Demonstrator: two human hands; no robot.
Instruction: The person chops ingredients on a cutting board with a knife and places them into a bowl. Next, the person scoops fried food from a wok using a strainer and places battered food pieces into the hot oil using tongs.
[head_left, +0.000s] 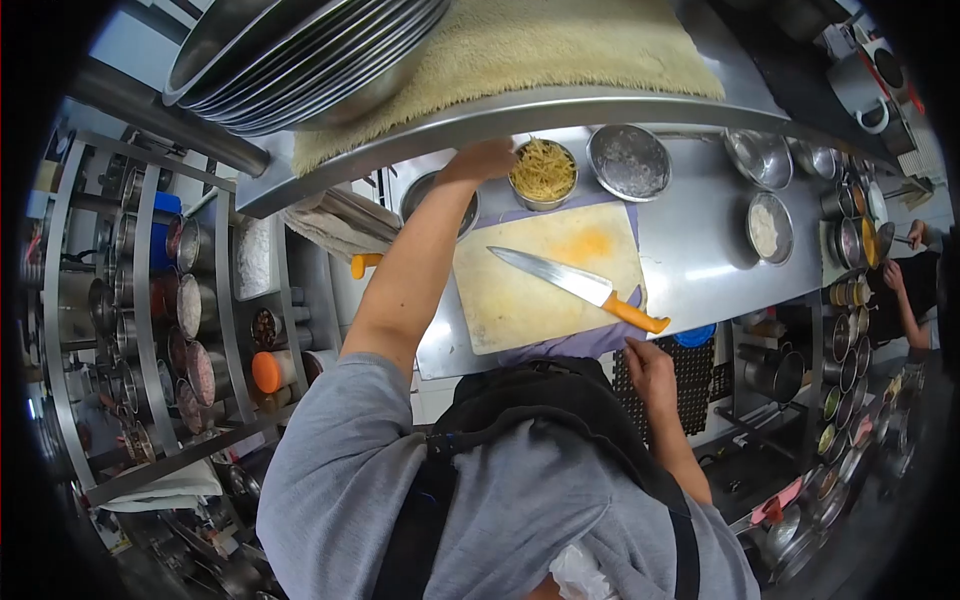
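Note:
My left hand (488, 160) reaches across the counter to the left rim of a metal bowl (544, 203) heaped with thin yellow strips (543, 170). Its fingers are mostly hidden, so I cannot tell whether they grip the rim. Close to the counter's front edge, my right hand (652, 372) hangs low with its fingers curled in; I see nothing in it. Just above it is the orange handle of a large kitchen knife (560, 275). That knife lies diagonally on a pale cutting board (490, 310) with an orange stain. Purple cloth (580, 345) shows under the board.
A metal shelf edge (480, 115) overhangs the counter's back, bearing stacked metal bowls (310, 65) and a yellowish towel (540, 50). A dark pan (420, 195) sits left of the strips. Right of them are a metal bowl (629, 163) and a bowl of white contents (768, 228). Another person (905, 290) stands far right.

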